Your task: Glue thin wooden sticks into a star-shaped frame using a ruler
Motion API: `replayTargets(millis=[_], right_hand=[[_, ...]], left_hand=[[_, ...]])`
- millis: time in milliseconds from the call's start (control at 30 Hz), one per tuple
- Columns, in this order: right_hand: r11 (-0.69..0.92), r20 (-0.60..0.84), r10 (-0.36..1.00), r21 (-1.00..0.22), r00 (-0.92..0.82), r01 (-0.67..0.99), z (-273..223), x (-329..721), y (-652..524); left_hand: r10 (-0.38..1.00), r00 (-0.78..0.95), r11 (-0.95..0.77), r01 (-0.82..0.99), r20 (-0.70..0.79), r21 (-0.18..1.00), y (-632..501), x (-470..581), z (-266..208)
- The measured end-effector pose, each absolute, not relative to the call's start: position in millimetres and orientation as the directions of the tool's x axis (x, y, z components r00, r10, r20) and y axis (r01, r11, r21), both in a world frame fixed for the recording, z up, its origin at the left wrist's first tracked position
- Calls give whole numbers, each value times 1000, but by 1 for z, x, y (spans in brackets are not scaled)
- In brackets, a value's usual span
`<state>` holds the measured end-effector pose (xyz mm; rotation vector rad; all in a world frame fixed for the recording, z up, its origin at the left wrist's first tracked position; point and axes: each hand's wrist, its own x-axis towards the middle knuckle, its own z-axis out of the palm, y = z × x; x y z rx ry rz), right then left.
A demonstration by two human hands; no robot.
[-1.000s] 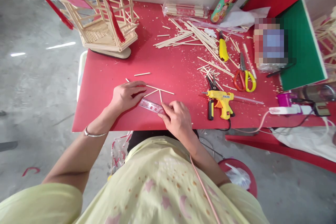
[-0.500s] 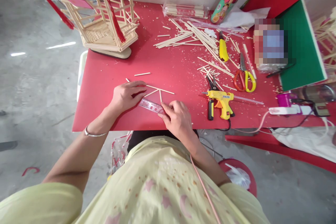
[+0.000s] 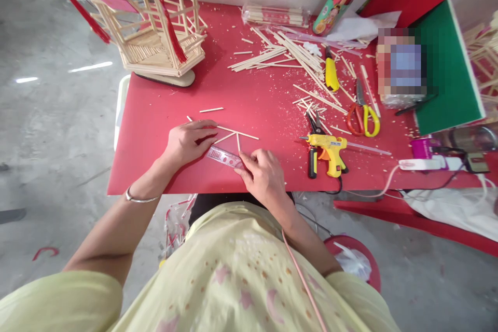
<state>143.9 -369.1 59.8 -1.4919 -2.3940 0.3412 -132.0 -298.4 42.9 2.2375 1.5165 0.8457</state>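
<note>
Thin wooden sticks (image 3: pixel 247 135) form a small branching frame on the red table in front of me. My left hand (image 3: pixel 190 141) rests over its left part, index finger and thumb pressing on the sticks; their joints under the fingers are hidden. Just below lies a clear plastic ruler (image 3: pixel 222 156), slanting down to the right. Its right end is pinched between the thumb and fingers of my right hand (image 3: pixel 260 172), whose index fingertip also touches the lower end of one stick. A short loose stick (image 3: pixel 211 110) lies above my left hand.
A stick-built pavilion model (image 3: pixel 155 57) with red tassels stands at the back left. To the right are a yellow glue gun (image 3: pixel 330 151), scissors (image 3: pixel 363 114), a yellow-handled cutter (image 3: pixel 331 73) and piled sticks (image 3: pixel 299 57). A power strip (image 3: pixel 420 164) with cables lies farther right.
</note>
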Motion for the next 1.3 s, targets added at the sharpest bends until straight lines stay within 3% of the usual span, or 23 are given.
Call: replayTargets(millis=[1300], right_hand=[[412, 115, 910, -333, -397, 848, 58, 143, -372]], left_hand=[[905, 273, -417, 721, 326, 553, -298, -133, 41]])
